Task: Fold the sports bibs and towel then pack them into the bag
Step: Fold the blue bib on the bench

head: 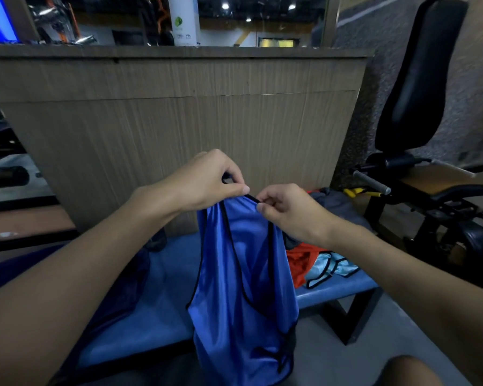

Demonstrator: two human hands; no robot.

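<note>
A blue sports bib (pixel 243 288) with black trim hangs upright in front of me over the blue bench (pixel 338 291). My left hand (pixel 207 179) pinches its top strap from the left. My right hand (pixel 285 210) pinches the same black-edged strap from the right, close beside the left hand. On the bench to the right lie a red bib (pixel 299 263) and a light blue bib (pixel 329 270) in a loose heap, with grey fabric (pixel 338 204) behind them. A dark blue cloth (pixel 117 288) lies on the bench under my left forearm.
A tall wood-panelled counter (pixel 179 112) stands right behind the bench. A black exercise machine with a padded seat (pixel 418 79) stands at the right. The bench's black metal leg (pixel 349 319) meets the grey floor. My knee (pixel 410 371) shows at bottom right.
</note>
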